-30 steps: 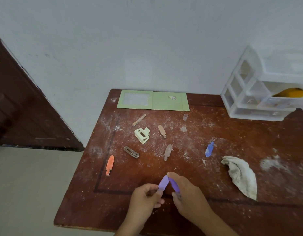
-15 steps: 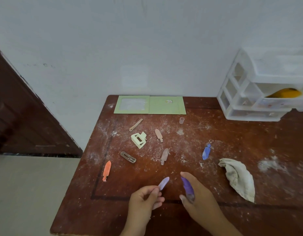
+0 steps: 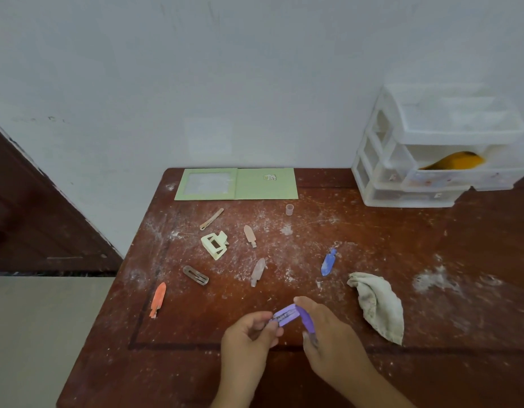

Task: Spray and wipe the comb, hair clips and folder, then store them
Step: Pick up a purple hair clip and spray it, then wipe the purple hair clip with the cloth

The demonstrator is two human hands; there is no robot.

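Head view: seen over a scuffed, reddish-brown wooden table (image 3: 372, 245) dusted with white powder. Near its front edge, two purple hair clips, flat and tapered. Left hand (image 3: 249, 337) pinching the lighter purple clip (image 3: 284, 315) by its metal end, grip clamped on it, underside and spring turned up. Right hand (image 3: 328, 343) curled round the darker purple clip (image 3: 307, 320), grip clamped on it between forefinger and thumb. Tips of both clips meeting just above the table.

Placed from the crumpled off-white cloth (image 3: 378, 307), soft and grimy: blue clip (image 3: 328, 262) just left and behind; pale pink clip (image 3: 257, 271) farther left; brown metal snap clip (image 3: 196, 275) and orange clip (image 3: 158, 298) farther left again; cream claw clip (image 3: 215, 244), second pink clip (image 3: 249, 235) and tan slim clip (image 3: 211, 219) behind those. Small clear cap (image 3: 289, 209) well behind the cloth. Green folder (image 3: 266, 187), matte card with a clear window, lying open against the white wall. White translucent plastic drawer unit (image 3: 402, 178) behind and right of the cloth, an orange object (image 3: 457, 159) in one open drawer.

Against half a second ago: clips then held apart, now brought together tip to tip; everything else on the table unmoved.

Orange object half hidden by the drawer wall, identity unclear. Both forearms cut off at the bottom edge.
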